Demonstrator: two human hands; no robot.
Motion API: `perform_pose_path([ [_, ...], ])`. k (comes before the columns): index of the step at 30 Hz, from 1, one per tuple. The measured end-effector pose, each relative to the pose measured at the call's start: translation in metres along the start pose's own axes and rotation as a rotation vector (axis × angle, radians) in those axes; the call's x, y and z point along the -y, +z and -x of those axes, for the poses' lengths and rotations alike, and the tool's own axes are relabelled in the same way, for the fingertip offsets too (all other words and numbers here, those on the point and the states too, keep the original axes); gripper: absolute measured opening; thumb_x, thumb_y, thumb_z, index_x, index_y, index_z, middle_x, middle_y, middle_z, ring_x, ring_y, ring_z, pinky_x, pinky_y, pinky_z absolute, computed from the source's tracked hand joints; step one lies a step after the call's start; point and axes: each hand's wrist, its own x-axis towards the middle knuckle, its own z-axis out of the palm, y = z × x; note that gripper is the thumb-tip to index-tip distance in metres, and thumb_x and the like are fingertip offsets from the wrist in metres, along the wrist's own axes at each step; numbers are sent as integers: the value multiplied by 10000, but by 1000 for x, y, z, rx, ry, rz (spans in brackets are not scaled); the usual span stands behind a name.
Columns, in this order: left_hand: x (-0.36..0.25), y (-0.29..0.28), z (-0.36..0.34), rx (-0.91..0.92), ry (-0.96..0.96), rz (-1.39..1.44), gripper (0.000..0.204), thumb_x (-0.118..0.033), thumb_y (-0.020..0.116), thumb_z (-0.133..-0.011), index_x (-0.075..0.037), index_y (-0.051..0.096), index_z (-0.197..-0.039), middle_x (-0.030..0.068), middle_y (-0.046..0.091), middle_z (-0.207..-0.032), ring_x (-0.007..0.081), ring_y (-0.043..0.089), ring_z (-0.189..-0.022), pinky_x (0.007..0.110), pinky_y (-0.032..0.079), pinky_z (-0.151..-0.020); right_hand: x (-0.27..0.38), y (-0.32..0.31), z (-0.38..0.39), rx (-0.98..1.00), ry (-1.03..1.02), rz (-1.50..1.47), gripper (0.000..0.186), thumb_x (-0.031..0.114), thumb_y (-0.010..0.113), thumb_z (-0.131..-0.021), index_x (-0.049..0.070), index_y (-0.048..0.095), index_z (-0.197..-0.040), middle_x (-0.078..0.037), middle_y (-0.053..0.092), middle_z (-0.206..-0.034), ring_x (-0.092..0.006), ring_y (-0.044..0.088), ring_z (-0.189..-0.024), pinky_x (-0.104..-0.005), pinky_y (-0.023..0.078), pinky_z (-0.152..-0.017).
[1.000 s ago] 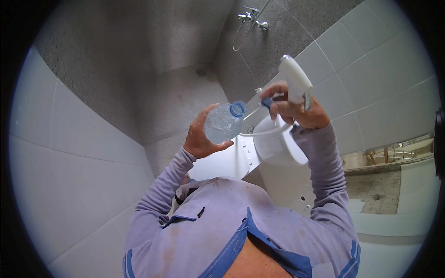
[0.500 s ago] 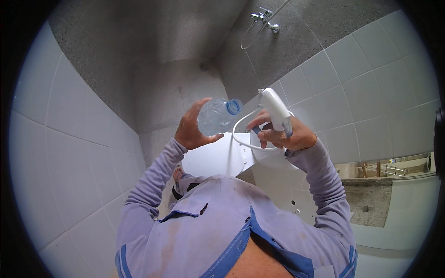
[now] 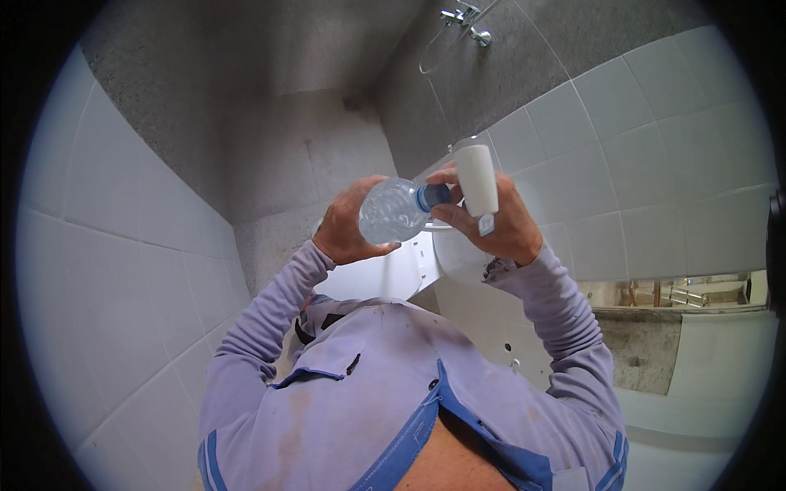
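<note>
My left hand [image 3: 348, 222] is wrapped round a clear plastic water bottle [image 3: 391, 213], tilted with its neck to the right. At the bottle's mouth my right hand [image 3: 509, 221] pinches a dark blue bottle cap [image 3: 439, 196] between thumb and fingers. The cap meets the neck; whether it is threaded on cannot be seen. A white elongated piece [image 3: 476, 178] with a clear end lies across the right hand, covering part of the fingers. How that piece is held is hidden.
Below my hands is a white toilet lid [image 3: 368, 278]. A chrome shower mixer [image 3: 465, 20] with a hose hangs on the far grey wall. Pale tiled walls [image 3: 123, 245] stand on both sides. At the right is a mirror-like strip [image 3: 671, 293].
My right hand has moved left and up, bringing the blue cap from apart to the bottle's mouth. The white piece has turned more upright. The bottle has shifted slightly right.
</note>
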Motion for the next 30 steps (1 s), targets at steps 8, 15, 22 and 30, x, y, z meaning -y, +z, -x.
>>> perform_pose_path([
  [8,-10,11,-15,134,-36,27,879,-257,867,-566,-33,440,-1302,182,565,-1212,333,592,-1076,418,489,-938,-26,20,22,-208,5,124,283,182,768,-722,12,600,-873,-162,623,-812,-332,636,-727,-406,499,-648],
  [15,9,6,-9,212,-141,86,888,-319,869,-589,-11,420,-1290,179,576,-1148,330,605,-1048,401,500,-899,-36,31,25,-319,-5,-122,326,132,771,-662,-6,602,-905,-165,608,-884,-335,614,-836,-399,500,-707],
  [22,60,28,-10,339,-193,70,926,-336,864,-596,-17,381,-1319,192,542,-1184,324,575,-1085,404,482,-929,-74,64,13,-277,145,172,404,82,761,-619,5,582,-972,-176,630,-910,-363,625,-824,-392,511,-733],
  [30,73,83,6,286,-217,220,970,-226,876,-570,-81,330,-1359,183,533,-1201,309,555,-1121,401,479,-950,-90,48,28,24,252,271,438,80,778,-648,13,552,-1018,-182,640,-873,-362,643,-833,-420,505,-722],
])
